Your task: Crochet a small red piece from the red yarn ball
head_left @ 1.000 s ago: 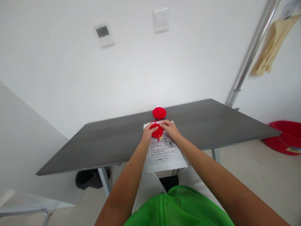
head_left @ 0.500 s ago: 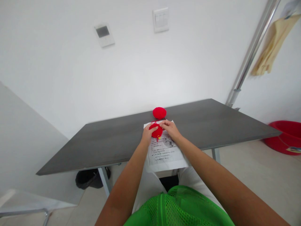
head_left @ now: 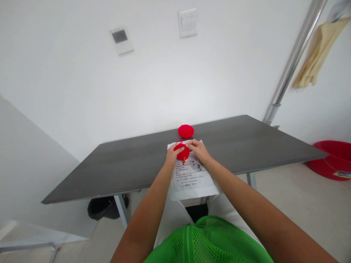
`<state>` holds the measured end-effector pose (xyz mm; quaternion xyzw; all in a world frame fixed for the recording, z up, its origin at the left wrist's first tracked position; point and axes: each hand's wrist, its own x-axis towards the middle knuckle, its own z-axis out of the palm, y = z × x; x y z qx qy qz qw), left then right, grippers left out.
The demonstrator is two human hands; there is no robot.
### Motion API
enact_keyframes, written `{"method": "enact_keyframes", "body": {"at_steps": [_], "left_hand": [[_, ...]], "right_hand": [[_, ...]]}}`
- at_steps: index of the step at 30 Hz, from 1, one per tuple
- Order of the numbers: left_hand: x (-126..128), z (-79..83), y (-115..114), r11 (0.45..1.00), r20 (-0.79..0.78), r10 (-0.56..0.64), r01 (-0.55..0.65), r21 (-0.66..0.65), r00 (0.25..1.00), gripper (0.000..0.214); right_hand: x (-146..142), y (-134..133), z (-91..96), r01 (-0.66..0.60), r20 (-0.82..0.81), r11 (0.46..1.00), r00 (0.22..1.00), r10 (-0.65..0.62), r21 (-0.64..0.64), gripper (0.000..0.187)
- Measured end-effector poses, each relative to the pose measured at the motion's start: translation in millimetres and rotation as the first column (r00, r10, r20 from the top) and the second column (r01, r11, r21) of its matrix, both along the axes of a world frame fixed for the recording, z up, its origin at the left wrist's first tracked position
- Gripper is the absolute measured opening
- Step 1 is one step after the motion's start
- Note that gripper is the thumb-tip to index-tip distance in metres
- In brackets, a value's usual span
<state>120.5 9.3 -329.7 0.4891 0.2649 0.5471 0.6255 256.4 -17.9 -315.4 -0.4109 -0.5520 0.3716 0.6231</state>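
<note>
A round red crochet piece (head_left: 182, 155) lies between my hands above the printed sheet (head_left: 192, 184). At its lower edge hangs a small yellow stitch marker (head_left: 185, 159), with a short red tail beside it. My left hand (head_left: 172, 154) is closed on the left side of the piece, thumb on top. With its fingertips pinched together, my right hand (head_left: 197, 149) meets the upper right edge; whatever is in that pinch is too small to make out. Behind the hands sits a ball of red yarn (head_left: 185, 131), and a loop of red strand shows above the piece.
The dark grey table (head_left: 131, 164) stands against a white wall with a switch plate (head_left: 188, 23) and a small wall panel (head_left: 122, 40). A black bin (head_left: 101, 207) is under the left side. On the right are a red tub (head_left: 329, 160) and a hanging pale yellow glove (head_left: 315, 58).
</note>
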Motion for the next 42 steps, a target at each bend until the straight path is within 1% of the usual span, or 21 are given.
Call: {"method": "enact_keyframes", "body": {"at_steps": [6, 14, 20, 27, 33, 42], "left_hand": [[0.6, 1.3, -1.8, 1.0, 0.011, -0.023, 0.023, -0.003, 1.0, 0.031], [0.7, -0.7, 0.4, 0.999, 0.015, -0.037, 0.037, -0.009, 0.999, 0.032], [0.6, 0.0, -0.3, 1.0, -0.001, -0.024, 0.024, -0.008, 1.0, 0.033], [0.7, 1.7, -2.4, 1.0, -0.029, -0.011, 0.012, 0.002, 1.0, 0.034], [1.7, 0.4, -0.1, 1.0, -0.012, 0.001, -0.002, -0.012, 1.0, 0.034], [1.2, 0.4, 0.2, 1.0, -0.004, 0.003, -0.003, -0.004, 1.0, 0.031]], "right_hand": [[0.1, -0.6, 0.5, 0.022, -0.001, 1.0, 1.0, -0.022, -0.012, 0.015], [-0.8, 0.4, -0.9, 0.001, -0.033, 0.999, 0.999, -0.003, -0.034, 0.015], [-0.4, -0.9, 0.0, -0.012, -0.023, 0.999, 1.0, 0.011, -0.046, 0.017], [0.0, -0.3, -0.6, 0.007, 0.017, 1.0, 1.0, -0.006, -0.027, 0.02], [0.1, 0.9, -1.1, 0.027, 0.019, 0.999, 0.999, -0.026, -0.028, 0.018], [-0.9, -1.7, 0.7, -0.016, -0.007, 0.998, 1.0, 0.016, -0.055, 0.019]]}}
